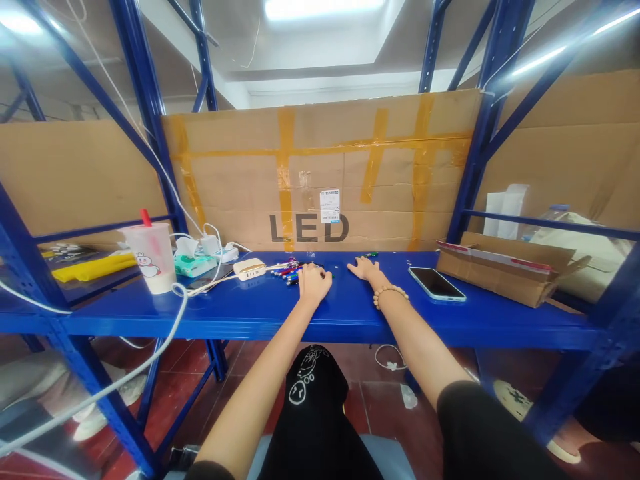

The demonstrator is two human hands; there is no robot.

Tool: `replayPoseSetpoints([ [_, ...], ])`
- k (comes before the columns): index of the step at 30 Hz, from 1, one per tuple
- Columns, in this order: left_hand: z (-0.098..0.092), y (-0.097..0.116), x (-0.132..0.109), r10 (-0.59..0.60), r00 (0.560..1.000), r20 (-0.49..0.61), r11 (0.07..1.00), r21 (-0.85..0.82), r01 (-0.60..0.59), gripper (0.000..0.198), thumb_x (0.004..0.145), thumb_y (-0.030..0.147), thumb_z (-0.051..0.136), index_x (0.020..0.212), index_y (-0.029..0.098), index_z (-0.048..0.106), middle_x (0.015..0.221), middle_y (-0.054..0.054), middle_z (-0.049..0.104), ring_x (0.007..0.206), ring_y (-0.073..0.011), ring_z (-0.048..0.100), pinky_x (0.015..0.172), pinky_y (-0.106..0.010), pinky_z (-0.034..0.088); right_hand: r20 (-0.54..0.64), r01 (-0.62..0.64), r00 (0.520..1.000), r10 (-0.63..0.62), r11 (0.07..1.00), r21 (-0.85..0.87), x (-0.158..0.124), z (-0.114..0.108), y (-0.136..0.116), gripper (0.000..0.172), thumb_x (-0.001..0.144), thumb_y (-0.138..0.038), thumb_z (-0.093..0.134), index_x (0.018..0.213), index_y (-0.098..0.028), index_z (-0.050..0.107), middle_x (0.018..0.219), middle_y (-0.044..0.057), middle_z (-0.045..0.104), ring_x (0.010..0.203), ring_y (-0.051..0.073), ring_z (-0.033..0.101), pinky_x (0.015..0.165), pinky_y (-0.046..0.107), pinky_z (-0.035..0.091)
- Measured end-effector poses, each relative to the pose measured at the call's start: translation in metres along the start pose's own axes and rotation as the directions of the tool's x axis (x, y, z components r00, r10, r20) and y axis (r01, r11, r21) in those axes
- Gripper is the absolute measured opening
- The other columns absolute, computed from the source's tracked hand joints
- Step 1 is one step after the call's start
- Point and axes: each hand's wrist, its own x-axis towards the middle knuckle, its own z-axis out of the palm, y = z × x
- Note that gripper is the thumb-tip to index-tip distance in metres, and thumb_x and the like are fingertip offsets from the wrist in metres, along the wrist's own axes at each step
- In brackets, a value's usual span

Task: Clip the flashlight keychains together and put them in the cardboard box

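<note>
Both of my arms reach forward onto a blue metal shelf (pixel 350 313). My left hand (pixel 313 281) rests on the shelf with its fingers curled, right beside a small heap of several coloured pens or small parts (pixel 289 271); what it holds, if anything, is hidden. My right hand (pixel 365 269), with a bead bracelet on the wrist, lies flat with fingers spread, close to a small green item (pixel 370 255). A few tiny bits lie between the hands.
A smartphone (pixel 437 283) lies face up right of my right hand, then an open cardboard box (pixel 505 267). To the left stand a white power bank (pixel 249 268), tissues (pixel 194 263), a cup with a red straw (pixel 151 257) and white cables. A cardboard sheet marked LED (pixel 320 173) backs the shelf.
</note>
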Motion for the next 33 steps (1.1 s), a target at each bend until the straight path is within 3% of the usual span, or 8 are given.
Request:
replayPoseSetpoints([
  [9, 0.0, 0.0, 0.002, -0.013, 1.0, -0.022, 1.0, -0.015, 0.012, 0.026, 0.077, 0.023, 0.044, 0.059, 0.018, 0.063, 0.084, -0.011, 0.062, 0.091, -0.0265, 0.049, 0.087, -0.045, 0.036, -0.301, -0.013, 0.953, -0.019, 0.994, -0.105, -0.026, -0.004, -0.014, 0.043, 0.084, -0.034, 0.044, 0.119, -0.009, 0.05, 0.121, 0.017, 0.053, 0.114, 0.028, 0.044, 0.094, 0.041, 0.03],
  [14, 0.002, -0.003, 0.005, -0.007, 1.0, 0.01, 0.998, -0.056, 0.008, 0.028, 0.077, 0.024, 0.043, 0.057, 0.019, 0.061, 0.086, -0.01, 0.062, 0.091, -0.0263, 0.05, 0.085, -0.043, 0.037, -0.332, -0.038, 0.943, 0.017, 0.998, -0.056, -0.052, -0.005, -0.017, 0.036, 0.081, -0.039, 0.05, 0.105, -0.014, 0.06, 0.108, 0.016, 0.061, 0.105, 0.029, 0.051, 0.082, 0.037, 0.039],
  [17, 0.001, -0.003, 0.006, 0.008, 0.999, 0.038, 0.996, -0.087, -0.005, 0.03, 0.077, 0.024, 0.042, 0.054, 0.019, 0.059, 0.084, -0.009, 0.061, 0.09, -0.0255, 0.051, 0.084, -0.041, 0.039, -0.295, 0.026, 0.956, -0.013, 0.999, 0.04, -0.061, -0.005, -0.014, 0.022, 0.08, -0.029, 0.051, 0.094, -0.018, 0.065, 0.095, 0.009, 0.065, 0.095, 0.022, 0.057, 0.076, 0.03, 0.042],
  [20, 0.001, -0.004, 0.006, 0.025, 0.998, 0.059, 0.992, -0.121, -0.018, 0.029, 0.076, 0.023, 0.042, 0.054, 0.019, 0.059, 0.082, -0.008, 0.062, 0.088, -0.024, 0.052, 0.081, -0.038, 0.041, -0.296, 0.097, 0.953, -0.063, 0.99, 0.101, -0.064, -0.006, -0.012, 0.022, 0.076, -0.019, 0.052, 0.095, -0.022, 0.064, 0.098, 0.004, 0.063, 0.087, 0.016, 0.059, 0.071, 0.025, 0.043],
  [24, 0.0, -0.005, 0.006, 0.048, 0.997, 0.062, 0.988, -0.151, -0.038, 0.027, 0.075, 0.022, 0.042, 0.055, 0.019, 0.059, 0.081, -0.006, 0.062, 0.086, -0.0217, 0.054, 0.08, -0.035, 0.042, -0.371, -0.022, 0.926, 0.06, 0.994, 0.106, -0.067, -0.007, -0.015, 0.039, 0.072, -0.029, 0.058, 0.109, -0.018, 0.059, 0.114, 0.011, 0.054, 0.095, 0.022, 0.056, 0.077, 0.031, 0.043],
  [27, 0.0, -0.006, 0.007, 0.048, 0.996, 0.069, 0.987, -0.156, -0.037, 0.027, 0.075, 0.022, 0.041, 0.056, 0.019, 0.059, 0.082, -0.007, 0.062, 0.086, -0.0225, 0.055, 0.079, -0.036, 0.043, -0.345, -0.102, 0.931, 0.117, 0.993, 0.061, -0.068, -0.007, -0.017, 0.034, 0.077, -0.036, 0.054, 0.1, -0.014, 0.064, 0.106, 0.015, 0.058, 0.105, 0.029, 0.05, 0.085, 0.039, 0.039],
  [30, 0.001, -0.008, 0.007, 0.022, 0.994, 0.104, 0.978, -0.207, 0.0, 0.026, 0.075, 0.022, 0.042, 0.055, 0.018, 0.059, 0.079, -0.007, 0.063, 0.082, -0.0217, 0.056, 0.076, -0.034, 0.043, -0.303, -0.035, 0.952, 0.048, 0.998, 0.049, -0.067, -0.007, -0.014, 0.024, 0.083, -0.028, 0.049, 0.092, -0.017, 0.068, 0.102, 0.014, 0.061, 0.105, 0.028, 0.05, 0.083, 0.039, 0.04],
  [33, 0.003, -0.011, 0.008, -0.049, 0.993, 0.106, 0.934, -0.348, 0.083, 0.02, 0.075, 0.021, 0.043, 0.069, 0.019, 0.062, 0.075, -0.005, 0.063, 0.074, -0.0185, 0.058, 0.07, -0.03, 0.044, -0.333, 0.128, 0.939, -0.092, 0.988, 0.09, -0.065, -0.007, -0.011, 0.023, 0.085, -0.022, 0.047, 0.097, -0.019, 0.067, 0.103, 0.011, 0.062, 0.1, 0.025, 0.054, 0.08, 0.035, 0.041],
])
